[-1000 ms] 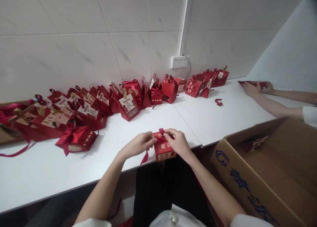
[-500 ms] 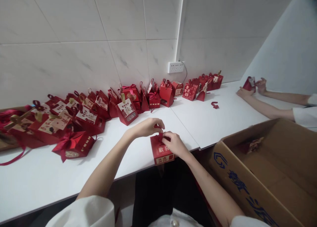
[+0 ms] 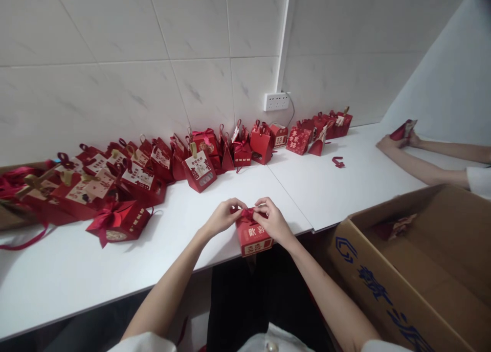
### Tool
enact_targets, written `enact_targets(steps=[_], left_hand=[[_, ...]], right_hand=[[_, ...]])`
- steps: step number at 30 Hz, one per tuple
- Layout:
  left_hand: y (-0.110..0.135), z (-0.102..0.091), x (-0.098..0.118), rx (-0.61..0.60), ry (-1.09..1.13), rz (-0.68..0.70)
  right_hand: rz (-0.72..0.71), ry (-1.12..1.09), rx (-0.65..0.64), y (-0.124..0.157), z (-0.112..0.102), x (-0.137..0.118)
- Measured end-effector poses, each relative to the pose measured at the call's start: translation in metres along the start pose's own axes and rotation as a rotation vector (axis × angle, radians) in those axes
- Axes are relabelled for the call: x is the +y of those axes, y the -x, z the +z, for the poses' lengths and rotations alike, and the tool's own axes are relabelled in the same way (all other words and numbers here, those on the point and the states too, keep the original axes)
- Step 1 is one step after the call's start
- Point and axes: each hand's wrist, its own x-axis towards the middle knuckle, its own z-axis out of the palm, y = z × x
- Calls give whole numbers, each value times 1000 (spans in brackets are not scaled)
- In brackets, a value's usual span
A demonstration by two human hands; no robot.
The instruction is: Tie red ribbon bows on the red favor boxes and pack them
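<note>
A small red gift box (image 3: 256, 236) with gold characters stands at the near edge of the white table (image 3: 345, 183). A red ribbon (image 3: 248, 213) lies across its top. My left hand (image 3: 223, 217) pinches the ribbon from the left side. My right hand (image 3: 273, 221) pinches it from the right, resting on the box top. Both hands are closed on the ribbon.
Many finished red gift boxes (image 3: 199, 170) and bags line the tiled wall, with a bowed box (image 3: 118, 221) nearer the front left. An open cardboard carton (image 3: 422, 270) stands at right. Another person's hands (image 3: 399, 139) hold a red piece at far right. A red scrap (image 3: 338, 161) lies on the table.
My left hand, raised above the box half a second ago, has come down to the ribbon at the box top. The other person's hands have shifted slightly.
</note>
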Motion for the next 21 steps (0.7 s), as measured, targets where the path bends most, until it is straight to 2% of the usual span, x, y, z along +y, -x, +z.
enact_targets(steps=[5,10,14,21], left_hand=[[16,3,12,28,-59,72],[26,16,23,141,-75,-65],[26,30,24,244,-65,-128],[23,39,24,329,34,-197]], right_hand=[[-39,28,100,3,3,1],[-137,148,234,8,9,-2],[-200,258,320,11,12,-4],[-206,262,295,14,10,-3]])
